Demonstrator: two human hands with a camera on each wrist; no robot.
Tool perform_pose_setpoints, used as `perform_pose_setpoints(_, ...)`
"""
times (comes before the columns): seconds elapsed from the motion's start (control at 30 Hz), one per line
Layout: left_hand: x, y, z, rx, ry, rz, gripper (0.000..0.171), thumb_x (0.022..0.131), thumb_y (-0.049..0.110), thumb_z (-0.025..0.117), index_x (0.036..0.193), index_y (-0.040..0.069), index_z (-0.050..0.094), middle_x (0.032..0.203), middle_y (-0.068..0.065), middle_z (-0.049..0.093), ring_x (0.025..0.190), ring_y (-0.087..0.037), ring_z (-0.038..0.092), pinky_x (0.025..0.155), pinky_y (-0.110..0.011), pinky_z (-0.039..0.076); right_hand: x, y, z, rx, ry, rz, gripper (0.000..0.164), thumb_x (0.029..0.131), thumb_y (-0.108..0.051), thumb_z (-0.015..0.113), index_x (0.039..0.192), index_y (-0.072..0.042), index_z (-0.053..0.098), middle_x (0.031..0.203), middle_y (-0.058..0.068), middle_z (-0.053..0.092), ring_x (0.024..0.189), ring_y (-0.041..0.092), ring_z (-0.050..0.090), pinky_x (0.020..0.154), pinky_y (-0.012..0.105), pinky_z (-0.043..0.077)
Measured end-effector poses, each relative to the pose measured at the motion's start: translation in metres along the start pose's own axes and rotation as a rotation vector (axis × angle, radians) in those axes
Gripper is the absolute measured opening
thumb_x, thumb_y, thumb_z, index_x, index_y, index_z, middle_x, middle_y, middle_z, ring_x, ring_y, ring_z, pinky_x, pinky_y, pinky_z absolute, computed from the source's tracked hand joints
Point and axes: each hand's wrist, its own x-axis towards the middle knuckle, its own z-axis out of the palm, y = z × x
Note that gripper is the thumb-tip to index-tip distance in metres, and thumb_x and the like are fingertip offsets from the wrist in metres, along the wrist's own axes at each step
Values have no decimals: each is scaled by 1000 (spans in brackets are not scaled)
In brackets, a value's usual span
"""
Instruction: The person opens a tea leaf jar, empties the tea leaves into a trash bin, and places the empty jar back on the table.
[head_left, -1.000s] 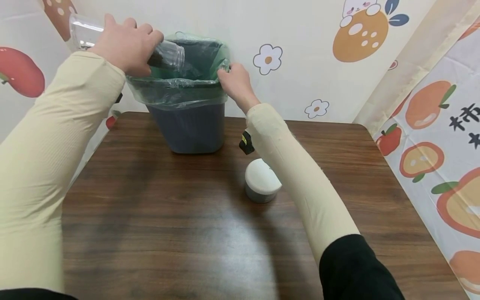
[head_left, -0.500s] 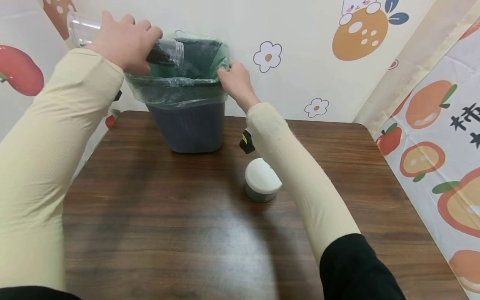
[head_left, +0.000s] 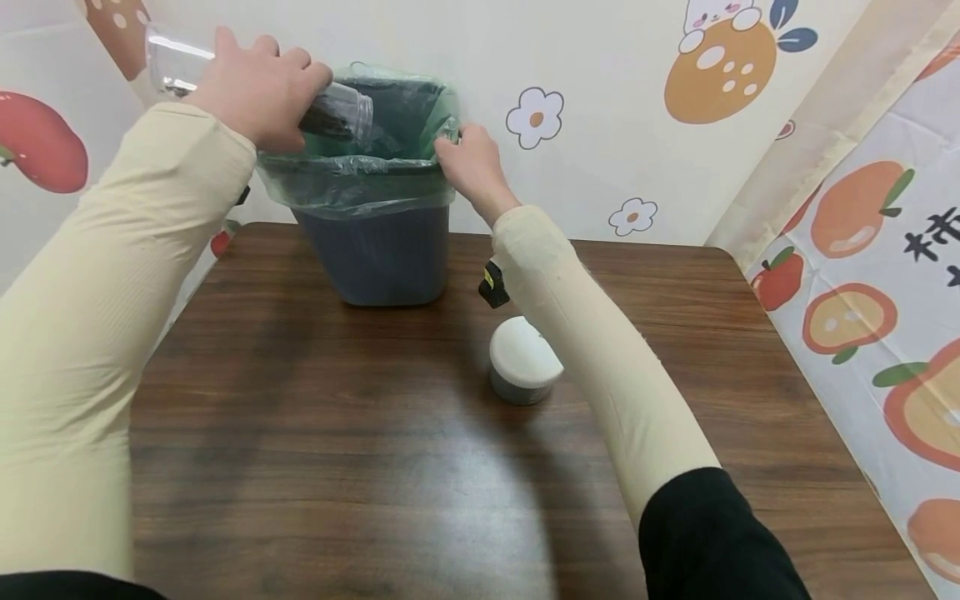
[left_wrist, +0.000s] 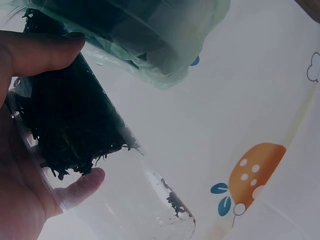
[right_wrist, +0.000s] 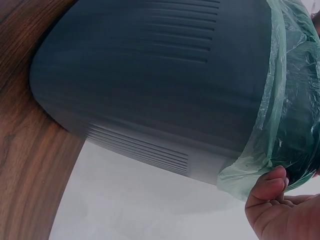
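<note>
My left hand point(head_left: 258, 92) grips a clear plastic jar point(head_left: 352, 112), tipped on its side with its mouth over the trash can point(head_left: 375, 254). Dark, shredded, leaf-like bits point(left_wrist: 75, 115) are packed toward the mouth end, and a few cling near the jar's base. A thin green trash bag point(head_left: 360, 183) lines the can and folds over its rim. At the can's right rim, my right hand point(head_left: 476, 171) pinches the bag's edge between thumb and fingers, which the right wrist view also shows. Whether any bits lie inside the can is hidden.
A round white lid-like piece with a grey lower band point(head_left: 525, 358) sits on the brown wooden table point(head_left: 337, 467), below my right forearm. A printed cloth wall point(head_left: 592, 67) stands behind the can, with another at the right.
My left hand and the jar have shifted slightly, first a little left, then back to the right. The right hand stays at the rim.
</note>
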Motion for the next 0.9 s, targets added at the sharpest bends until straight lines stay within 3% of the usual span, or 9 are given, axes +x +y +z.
perform_pose_setpoints(0.9,6,3,7,-14,-6,0,68,76,10,69,131,-6,33,117,-31,41,110,-53,35,94,-76,14,2,2,2,-9,-2,-11,18,97,-21,41,81,-13,42,78,1,40,68,14,39,63,26,35)
